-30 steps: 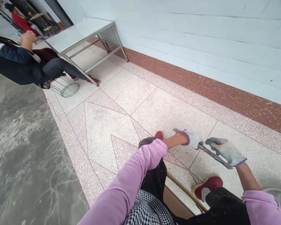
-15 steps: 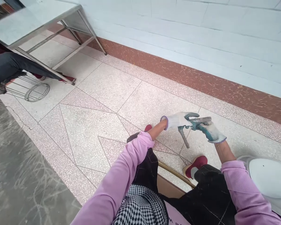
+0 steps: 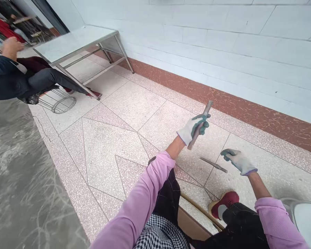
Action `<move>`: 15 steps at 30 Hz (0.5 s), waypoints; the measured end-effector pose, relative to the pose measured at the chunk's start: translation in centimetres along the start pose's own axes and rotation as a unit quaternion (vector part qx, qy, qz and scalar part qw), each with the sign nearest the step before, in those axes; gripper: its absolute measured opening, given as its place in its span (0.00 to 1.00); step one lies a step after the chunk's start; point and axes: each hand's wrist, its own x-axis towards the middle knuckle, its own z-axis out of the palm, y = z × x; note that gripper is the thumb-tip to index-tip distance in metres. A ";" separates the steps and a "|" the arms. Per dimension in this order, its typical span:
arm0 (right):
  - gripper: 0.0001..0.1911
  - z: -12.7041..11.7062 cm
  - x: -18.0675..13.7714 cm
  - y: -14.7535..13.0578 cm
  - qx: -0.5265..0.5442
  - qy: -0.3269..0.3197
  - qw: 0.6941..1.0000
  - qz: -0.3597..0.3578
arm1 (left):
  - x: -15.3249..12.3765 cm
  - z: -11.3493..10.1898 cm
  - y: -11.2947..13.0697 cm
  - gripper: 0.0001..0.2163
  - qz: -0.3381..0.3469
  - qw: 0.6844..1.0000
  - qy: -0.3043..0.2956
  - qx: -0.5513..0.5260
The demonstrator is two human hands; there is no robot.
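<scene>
A: Change, near first?
B: Right hand (image 3: 238, 160) has let go — open, beside a thin metal bar (image 3: 213, 165) at lower right, possibly airborne. Left hand (image 3: 193, 128) now alone clamps the metal rod (image 3: 200, 124), raised, frame centre.
A: Writing?
B: None legible. Steel table (image 3: 75, 41) upper left.

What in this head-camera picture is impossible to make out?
- Middle of the metal rod: wrapped by the left hand.
- White object: cut off at the right edge.
- Seated person: cut off at the left edge.
- Right hand: whether it touches the flat bar is unclear.
</scene>
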 end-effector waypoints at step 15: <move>0.24 -7.9 -2.1 1.1 0.127 0.290 0.948 0.022 | 0.9 -0.6 1.1 0.06 0.034 0.994 0.087 -0.059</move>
